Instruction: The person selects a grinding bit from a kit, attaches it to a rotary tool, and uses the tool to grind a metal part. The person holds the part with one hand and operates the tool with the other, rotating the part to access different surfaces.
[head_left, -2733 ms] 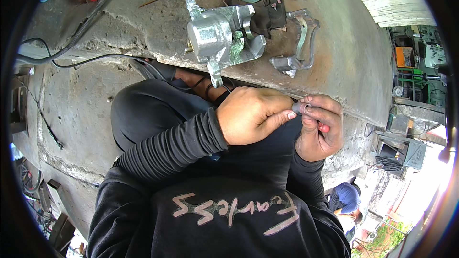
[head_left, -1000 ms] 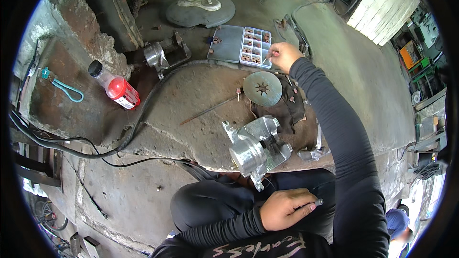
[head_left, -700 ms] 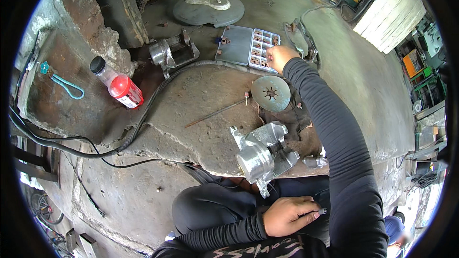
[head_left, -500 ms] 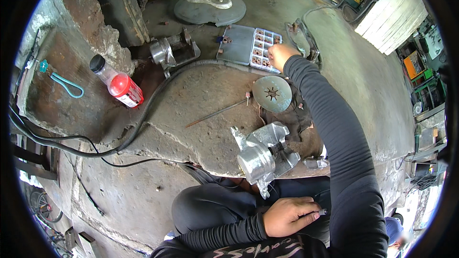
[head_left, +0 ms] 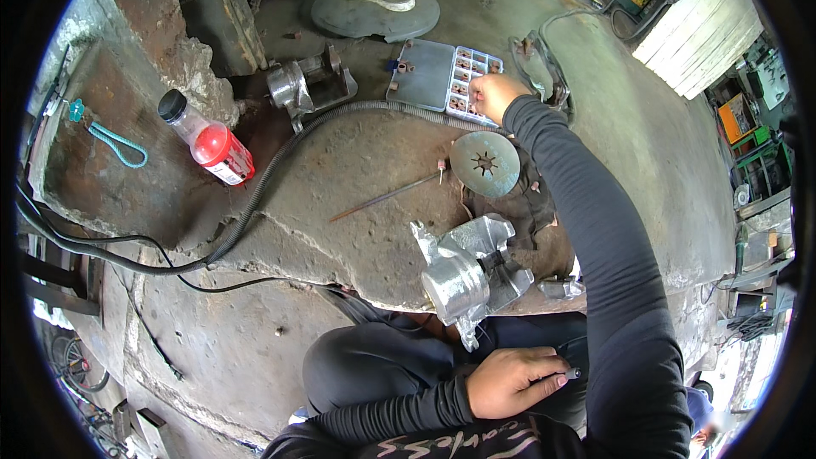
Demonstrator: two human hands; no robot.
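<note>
My right hand (head_left: pixel 499 95) reaches over the clear compartment box (head_left: pixel 460 108), fingertips bunched at its right-hand cells; what they pinch, if anything, is hidden. Small copper-brown pieces lie in several cells, and its lid (head_left: pixel 421 76) lies open to the left. Above my lap, my left hand (head_left: pixel 514 382) is closed around a small dark cylindrical tool (head_left: pixel 574 373), of which only the tip shows. A silver metal casting (head_left: pixel 463 280) sits at the slab's front edge between my hands. Behind it is a shallow round metal dish (head_left: pixel 483 165) with a star-shaped hole.
A thin rod (head_left: pixel 387 196) lies left of the dish. A ribbed hose (head_left: pixel 280 160) curves across the slab. Further back stand a second casting (head_left: pixel 310 89), a red-labelled bottle (head_left: pixel 208 140) and a round pedestal base (head_left: pixel 374 13). A metal bracket (head_left: pixel 537 68) lies right of the box.
My right hand has shifted slightly left and down over the box's cells. My left hand stays in place with the dark tool.
</note>
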